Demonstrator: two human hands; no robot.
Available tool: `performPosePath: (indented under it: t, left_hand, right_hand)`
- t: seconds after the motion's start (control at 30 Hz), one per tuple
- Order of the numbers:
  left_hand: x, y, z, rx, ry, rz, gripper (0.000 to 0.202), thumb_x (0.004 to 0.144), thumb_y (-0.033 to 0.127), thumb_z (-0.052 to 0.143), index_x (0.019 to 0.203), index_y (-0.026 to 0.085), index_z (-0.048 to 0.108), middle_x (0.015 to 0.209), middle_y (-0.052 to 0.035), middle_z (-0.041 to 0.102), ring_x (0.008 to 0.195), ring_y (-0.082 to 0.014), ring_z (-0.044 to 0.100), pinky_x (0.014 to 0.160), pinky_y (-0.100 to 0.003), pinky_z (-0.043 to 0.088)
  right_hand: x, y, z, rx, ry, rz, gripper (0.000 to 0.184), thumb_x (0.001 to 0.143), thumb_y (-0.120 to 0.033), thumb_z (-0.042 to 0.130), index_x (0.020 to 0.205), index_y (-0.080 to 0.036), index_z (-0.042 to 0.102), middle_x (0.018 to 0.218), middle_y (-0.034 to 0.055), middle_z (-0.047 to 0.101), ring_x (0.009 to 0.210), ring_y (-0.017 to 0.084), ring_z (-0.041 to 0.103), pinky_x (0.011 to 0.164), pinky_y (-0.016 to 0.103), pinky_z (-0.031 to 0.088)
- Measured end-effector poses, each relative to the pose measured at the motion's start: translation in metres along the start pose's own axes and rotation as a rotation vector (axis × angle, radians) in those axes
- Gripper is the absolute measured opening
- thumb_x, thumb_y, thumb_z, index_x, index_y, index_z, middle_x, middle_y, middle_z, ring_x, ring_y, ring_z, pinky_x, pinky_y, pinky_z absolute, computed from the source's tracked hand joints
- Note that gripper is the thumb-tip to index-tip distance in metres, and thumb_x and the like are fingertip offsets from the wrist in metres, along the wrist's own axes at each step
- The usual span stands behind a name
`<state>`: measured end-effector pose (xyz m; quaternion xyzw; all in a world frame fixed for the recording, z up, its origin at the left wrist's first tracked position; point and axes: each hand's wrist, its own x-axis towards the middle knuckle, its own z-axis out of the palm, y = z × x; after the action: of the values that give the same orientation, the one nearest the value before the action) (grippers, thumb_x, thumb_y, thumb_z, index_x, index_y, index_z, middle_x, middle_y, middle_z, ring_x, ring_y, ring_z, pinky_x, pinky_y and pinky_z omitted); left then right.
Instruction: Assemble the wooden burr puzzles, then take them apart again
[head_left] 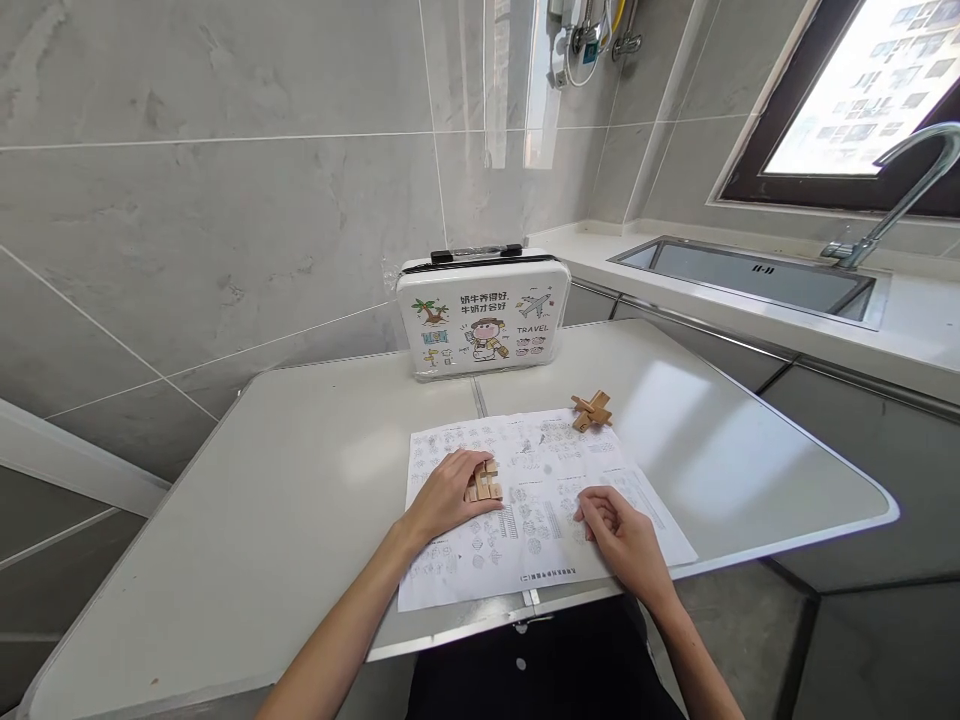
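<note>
I reach forward and down, my left hand palm-down and my right hand turned inward, well apart, over a white printed paper sheet. Beyond my right hand sits a cross-shaped, light-brown wooden puzzle at the sheet's far corner, and farther beyond both hands stands a white, cartoon-printed hard case. My left thumb and fingers close around a compact tan wooden block cluster; my right fingers curl loosely, their contents, if any, indeterminable.
</note>
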<state>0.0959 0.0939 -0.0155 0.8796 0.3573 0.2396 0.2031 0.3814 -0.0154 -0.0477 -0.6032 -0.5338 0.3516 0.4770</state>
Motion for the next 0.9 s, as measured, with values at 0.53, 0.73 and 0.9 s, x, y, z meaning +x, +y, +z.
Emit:
performPosePath:
  t: [0.53,0.73,0.9]
  left_hand:
    - [-0.002,0.008,-0.001,-0.01,-0.044,-0.004,0.064,0.083,0.06,0.079,0.132,0.027,0.053,0.12,-0.0079,0.069,0.104,-0.0291,0.066,0.092,-0.046,0.054]
    - [-0.008,0.019,0.003,-0.022,-0.083,0.059,0.066,0.082,0.058,0.081,0.133,0.026,0.053,0.124,-0.0097,0.069,0.11,-0.0309,0.067,0.093,-0.046,0.054]
    - [-0.01,0.034,0.009,-0.076,-0.147,0.124,0.065,0.083,0.058,0.08,0.132,0.026,0.053,0.123,-0.0097,0.069,0.112,-0.03,0.066,0.098,-0.046,0.054]
  right_hand:
    - [0.001,-0.001,0.001,0.0,0.01,-0.015,0.041,0.099,-0.062,0.056,0.098,-0.021,0.063,0.079,0.0069,0.072,0.062,0.019,0.06,0.06,0.031,0.051]
    - [0.0,-0.003,0.001,-0.026,0.024,-0.018,0.041,0.098,-0.061,0.057,0.098,-0.021,0.064,0.079,0.0068,0.073,0.062,0.018,0.061,0.061,0.031,0.052]
    - [0.0,-0.001,0.001,-0.073,0.021,-0.025,0.041,0.099,-0.061,0.055,0.097,-0.022,0.065,0.08,0.0064,0.074,0.062,0.019,0.062,0.063,0.032,0.052]
